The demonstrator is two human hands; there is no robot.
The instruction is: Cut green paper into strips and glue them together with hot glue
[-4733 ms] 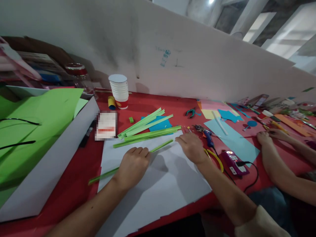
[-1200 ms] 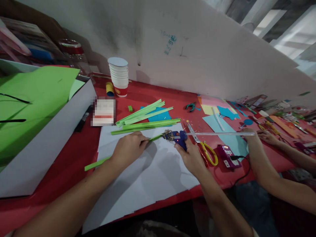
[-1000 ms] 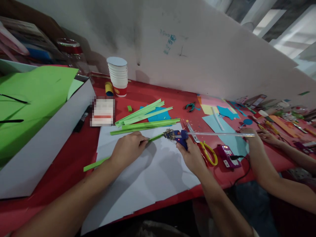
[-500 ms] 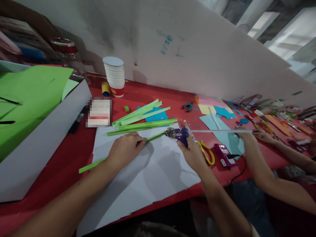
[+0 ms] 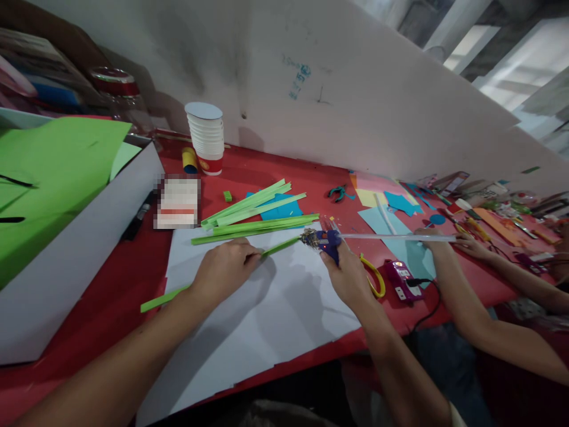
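Over the white paper (image 5: 249, 332), my left hand (image 5: 226, 265) pinches a green paper strip (image 5: 281, 245), whose other end sticks out past my wrist to the left. My right hand (image 5: 349, 273) is wrapped round a dark blue hot glue gun (image 5: 328, 242) with a small red light lit. Its crusted nozzle is at the right end of the strip; whether they touch I cannot tell. A long clear glue stick (image 5: 395, 237) runs out of the gun's back to the right. Just behind lie several more green paper strips (image 5: 267, 225).
Scissors with yellow handles (image 5: 374, 277) lie beside my right hand, near a purple power socket (image 5: 403, 279) with a black cable. Stacked paper cups (image 5: 208, 139) stand at the back. A box with green sheets (image 5: 142, 178) is at left. Another person's hand (image 5: 433, 240) is at right.
My right hand and the glue gun have shifted very slightly right along the strip's end. My left hand keeps its place. The other person's hand has moved slightly left.
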